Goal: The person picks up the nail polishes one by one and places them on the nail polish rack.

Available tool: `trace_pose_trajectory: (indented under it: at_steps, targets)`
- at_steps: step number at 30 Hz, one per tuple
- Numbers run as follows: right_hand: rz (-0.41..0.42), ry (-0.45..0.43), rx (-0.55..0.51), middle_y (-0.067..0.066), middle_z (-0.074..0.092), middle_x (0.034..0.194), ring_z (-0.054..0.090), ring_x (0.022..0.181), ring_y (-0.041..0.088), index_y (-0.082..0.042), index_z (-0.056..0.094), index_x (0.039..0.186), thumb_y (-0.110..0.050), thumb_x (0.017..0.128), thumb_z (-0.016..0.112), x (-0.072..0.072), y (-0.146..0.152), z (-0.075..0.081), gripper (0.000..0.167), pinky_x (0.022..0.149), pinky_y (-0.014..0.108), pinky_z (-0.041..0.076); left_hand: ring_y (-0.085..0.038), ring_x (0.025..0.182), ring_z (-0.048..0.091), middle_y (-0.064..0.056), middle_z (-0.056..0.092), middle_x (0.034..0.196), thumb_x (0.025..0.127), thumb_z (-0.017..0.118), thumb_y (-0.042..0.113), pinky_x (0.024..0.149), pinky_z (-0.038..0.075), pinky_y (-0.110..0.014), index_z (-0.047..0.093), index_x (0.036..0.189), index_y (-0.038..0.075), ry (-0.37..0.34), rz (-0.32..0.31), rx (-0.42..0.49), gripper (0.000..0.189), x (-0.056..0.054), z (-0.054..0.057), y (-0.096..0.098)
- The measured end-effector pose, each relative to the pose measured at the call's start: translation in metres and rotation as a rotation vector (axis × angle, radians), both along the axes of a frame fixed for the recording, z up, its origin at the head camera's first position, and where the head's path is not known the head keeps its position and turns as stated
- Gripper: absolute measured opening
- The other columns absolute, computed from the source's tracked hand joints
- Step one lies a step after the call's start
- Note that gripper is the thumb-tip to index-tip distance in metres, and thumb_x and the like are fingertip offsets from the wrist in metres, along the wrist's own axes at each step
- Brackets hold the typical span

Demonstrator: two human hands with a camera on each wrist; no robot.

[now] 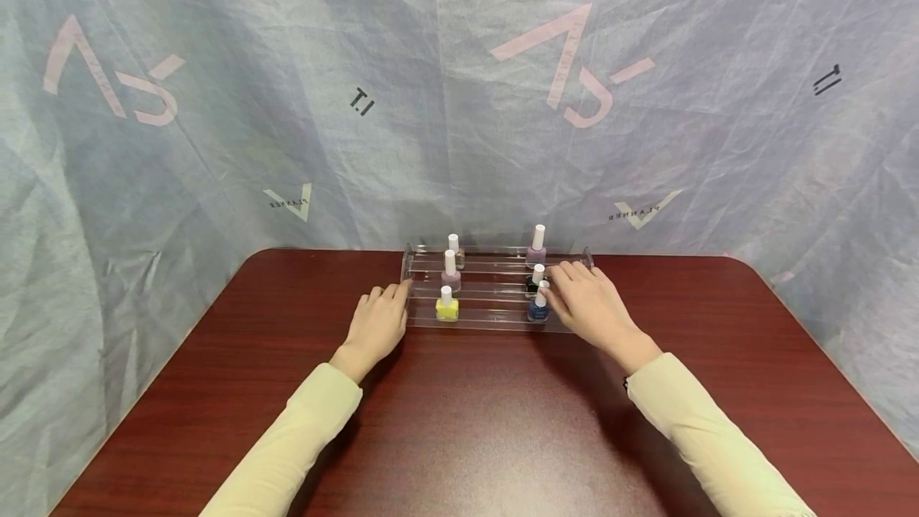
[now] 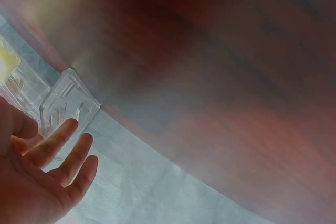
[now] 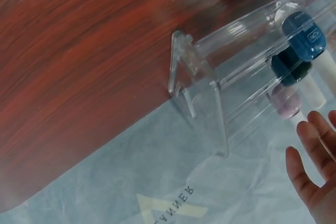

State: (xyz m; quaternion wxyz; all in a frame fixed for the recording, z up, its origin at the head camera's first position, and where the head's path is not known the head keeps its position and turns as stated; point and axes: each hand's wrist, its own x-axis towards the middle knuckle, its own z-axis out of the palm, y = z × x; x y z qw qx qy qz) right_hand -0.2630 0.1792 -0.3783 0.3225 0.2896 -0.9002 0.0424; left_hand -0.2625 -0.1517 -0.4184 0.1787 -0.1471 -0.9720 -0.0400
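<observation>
A clear tiered rack [image 1: 495, 314] stands at the table's far side, holding several white-capped nail polish bottles. On its left are a yellow bottle [image 1: 447, 309], a pale pink one [image 1: 451, 282] and a brownish one behind. A blue bottle [image 1: 538, 310], a dark bottle [image 3: 290, 67] and a lilac bottle [image 1: 535, 256] line its right side. My right hand [image 1: 592, 305] pinches the blue bottle's cap at the front tier; the thumb is hidden in the right wrist view. Loosely extended, my left hand [image 1: 378, 321] has its fingertips at the rack's left end panel [image 2: 68, 103].
The dark red wooden table [image 1: 459, 421] stretches in front of the rack and to both sides. A grey printed cloth [image 1: 402, 142] hangs close behind the rack and along the table's sides.
</observation>
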Motion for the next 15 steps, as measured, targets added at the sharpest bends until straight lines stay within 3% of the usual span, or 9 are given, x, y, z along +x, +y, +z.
trace_pose_trajectory:
  at_steps: [6, 15]
  targets:
    - [-0.042, -0.066, -0.004, 0.005, 0.060, 0.095, 0.054, 0.087, 0.023, -0.007, 0.056, 0.104, -0.032, 0.088, 0.056, 0.006, 0.013, 0.001, 0.030, 0.064, 0.034, 0.038, -0.032, 0.098, 0.056, -0.010, 0.061, 0.115, 0.089, 0.052, 0.016, 0.079, 0.045, -0.044, 0.047, 0.131, 0.009, -0.004, 0.000, -0.010, 0.043, -0.002, -0.001, 0.000]
    - [-0.109, -0.115, -0.033, 0.009, 0.057, 0.099, 0.052, 0.092, 0.027, -0.006, 0.056, 0.108, -0.032, 0.088, 0.056, 0.017, 0.039, 0.001, 0.033, 0.068, 0.039, 0.038, -0.032, 0.095, 0.056, -0.010, 0.062, 0.113, 0.093, 0.045, 0.022, 0.077, 0.045, -0.044, 0.046, 0.132, 0.011, -0.006, 0.002, -0.006, 0.041, 0.003, 0.000, -0.001]
